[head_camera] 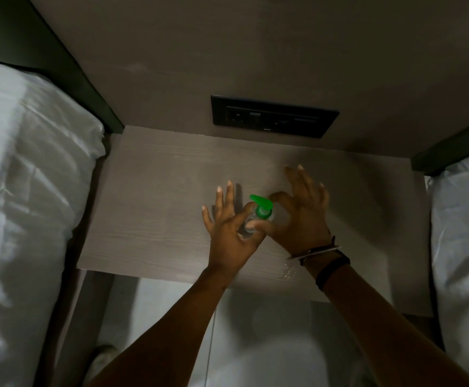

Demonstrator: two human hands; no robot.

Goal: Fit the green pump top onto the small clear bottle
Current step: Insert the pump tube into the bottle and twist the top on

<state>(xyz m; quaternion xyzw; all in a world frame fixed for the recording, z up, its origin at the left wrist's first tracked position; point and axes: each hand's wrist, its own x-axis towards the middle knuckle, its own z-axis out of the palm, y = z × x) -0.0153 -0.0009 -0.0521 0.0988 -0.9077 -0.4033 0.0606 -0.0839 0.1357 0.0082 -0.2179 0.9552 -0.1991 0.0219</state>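
A small clear bottle (248,224) stands on the grey wooden bedside table (155,202), near its middle. The green pump top (262,205) sits on the bottle's neck, its nozzle pointing to the far left. My left hand (229,231) pinches the bottle's body between thumb and forefinger, the other fingers spread. My right hand (301,212) holds the pump's green collar with thumb and forefinger, its remaining fingers fanned out behind. Most of the bottle is hidden by my fingers.
White pillows (23,174) lie on beds to the left and to the right (465,227) of the table. A black socket panel (273,116) is set in the wall behind. Bracelets (315,251) circle my right wrist. Pale floor (171,317) lies below the table's front edge.
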